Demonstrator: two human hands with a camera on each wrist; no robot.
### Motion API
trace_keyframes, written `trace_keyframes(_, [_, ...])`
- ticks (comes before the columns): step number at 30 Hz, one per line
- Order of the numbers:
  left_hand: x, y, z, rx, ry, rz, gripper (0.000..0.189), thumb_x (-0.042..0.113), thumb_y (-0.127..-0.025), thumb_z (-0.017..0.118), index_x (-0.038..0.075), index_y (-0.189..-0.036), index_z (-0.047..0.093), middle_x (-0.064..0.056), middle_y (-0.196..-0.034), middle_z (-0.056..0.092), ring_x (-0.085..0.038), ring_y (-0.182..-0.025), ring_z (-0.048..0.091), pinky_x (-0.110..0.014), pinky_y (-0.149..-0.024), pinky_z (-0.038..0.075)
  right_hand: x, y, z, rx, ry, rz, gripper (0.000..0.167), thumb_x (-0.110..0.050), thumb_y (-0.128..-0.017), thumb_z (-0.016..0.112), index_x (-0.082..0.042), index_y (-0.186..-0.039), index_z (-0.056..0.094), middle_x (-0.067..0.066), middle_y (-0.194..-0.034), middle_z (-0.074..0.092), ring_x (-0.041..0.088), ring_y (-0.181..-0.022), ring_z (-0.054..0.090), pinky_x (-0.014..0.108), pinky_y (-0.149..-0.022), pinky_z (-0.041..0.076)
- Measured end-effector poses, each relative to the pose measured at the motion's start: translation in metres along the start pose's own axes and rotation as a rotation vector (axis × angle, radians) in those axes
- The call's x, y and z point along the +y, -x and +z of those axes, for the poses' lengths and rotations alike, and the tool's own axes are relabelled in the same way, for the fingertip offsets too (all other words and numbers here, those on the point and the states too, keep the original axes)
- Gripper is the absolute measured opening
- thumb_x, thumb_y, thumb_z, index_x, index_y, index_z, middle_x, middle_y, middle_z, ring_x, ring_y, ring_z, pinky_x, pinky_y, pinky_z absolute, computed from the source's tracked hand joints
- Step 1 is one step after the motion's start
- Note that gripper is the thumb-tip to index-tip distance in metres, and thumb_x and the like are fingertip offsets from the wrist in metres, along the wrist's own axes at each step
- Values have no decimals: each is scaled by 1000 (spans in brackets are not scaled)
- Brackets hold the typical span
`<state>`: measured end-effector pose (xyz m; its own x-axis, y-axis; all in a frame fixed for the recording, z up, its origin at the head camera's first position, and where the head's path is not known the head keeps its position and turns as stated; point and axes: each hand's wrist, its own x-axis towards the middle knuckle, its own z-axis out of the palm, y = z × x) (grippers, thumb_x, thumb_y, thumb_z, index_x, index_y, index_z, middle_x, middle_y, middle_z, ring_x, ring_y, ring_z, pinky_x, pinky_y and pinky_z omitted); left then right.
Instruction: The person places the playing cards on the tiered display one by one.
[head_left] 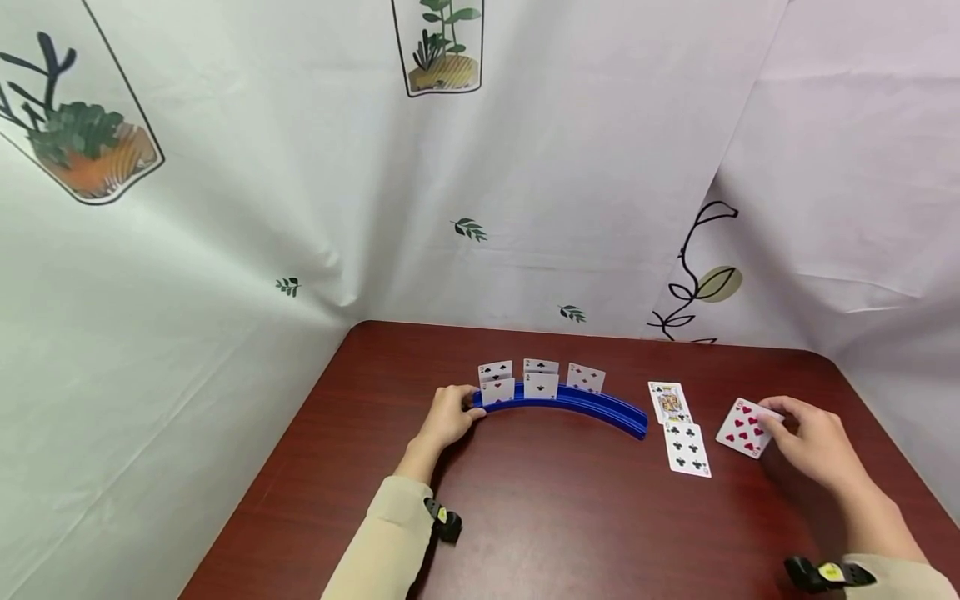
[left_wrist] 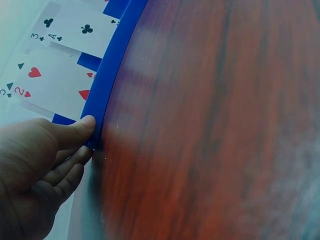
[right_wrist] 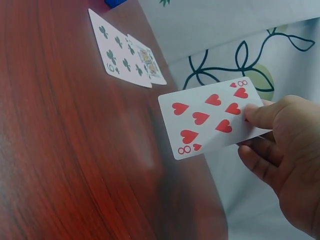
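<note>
My left hand grips the left end of a curved blue card holder, thumb on its front face in the left wrist view. Several playing cards stand in the holder in two rows, among them a two of hearts and an ace of clubs in front. My right hand pinches an eight of hearts by one edge, thumb on its face, held face up at the table's right side. Left of it lie a six of clubs and a king of clubs, the six overlapping the king.
The dark red wooden table has rounded far corners. A white cloth with printed plants hangs behind it and along the sides. Dark camera straps sit on both wrists, over beige sleeves.
</note>
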<state>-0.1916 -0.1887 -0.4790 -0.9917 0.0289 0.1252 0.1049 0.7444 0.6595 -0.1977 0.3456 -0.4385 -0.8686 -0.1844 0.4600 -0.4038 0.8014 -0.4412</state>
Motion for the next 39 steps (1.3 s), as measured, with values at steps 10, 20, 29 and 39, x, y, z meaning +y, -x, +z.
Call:
trace_keyframes(10, [-1, -1, 0, -1, 3, 6, 36, 10, -90, 78, -3, -122, 70, -16, -104, 73, -28, -98, 68, -43, -87, 58, -7, -6, 7, 30, -33, -19, 14, 3, -84, 77, -3, -95, 72, 7, -80, 69, -8, -69, 48, 14, -60, 37])
trace_keyframes(20, [-3, -2, 2, -3, 5, -2, 36, 12, -90, 78, -2, -122, 70, -14, -103, 73, -28, -98, 68, -43, -87, 58, -17, -12, 12, 54, -52, -32, 13, 0, -85, 78, -3, -96, 72, 6, -79, 69, -3, -68, 46, 16, -59, 36])
trace_keyframes(29, [-2, -3, 1, -4, 5, 0, 37, 12, -90, 78, -2, -123, 70, -14, -101, 73, -28, -98, 67, -43, -87, 57, -29, -18, 19, 83, -65, -61, 13, 1, -85, 77, -2, -97, 73, 9, -82, 70, -2, -68, 47, 17, -62, 37])
trace_keyframes(39, [-1, -1, -1, -12, -12, -7, 38, 13, -90, 78, -2, -124, 69, -14, -101, 72, -30, -99, 66, -45, -88, 57, -39, -22, 23, 99, -81, -96, 14, 2, -84, 78, -3, -96, 73, 11, -83, 70, -3, -68, 47, 16, -61, 37])
